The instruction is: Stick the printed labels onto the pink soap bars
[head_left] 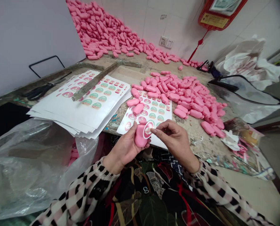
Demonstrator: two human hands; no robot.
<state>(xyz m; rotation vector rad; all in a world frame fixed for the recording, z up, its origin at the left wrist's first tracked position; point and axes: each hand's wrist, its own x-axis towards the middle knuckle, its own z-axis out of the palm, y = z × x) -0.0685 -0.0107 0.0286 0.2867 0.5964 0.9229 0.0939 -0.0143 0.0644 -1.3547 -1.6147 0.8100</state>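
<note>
My left hand (125, 147) is closed around a pink plastic piece (140, 138), rounded and shaped like a small bottle. In my right hand (176, 141), thumb and forefinger pinch the edge of an oval pink sticker (147, 129) with a white rim. The sticker lies over the right side of the pink piece; how much of it touches cannot be made out. Just beyond both hands is a sheet of pink and green stickers (154, 117), partly covered by loose pink pieces.
To the left lies a stack of sticker sheets (59, 108) under a wooden T-shaped bar (95, 82). A heap of pink pieces (189, 94) sits right of centre; a larger pile (102, 28) rests against the wall. Clear plastic bags (36, 166) hang at lower left. Black scissors (39, 91) lie far left.
</note>
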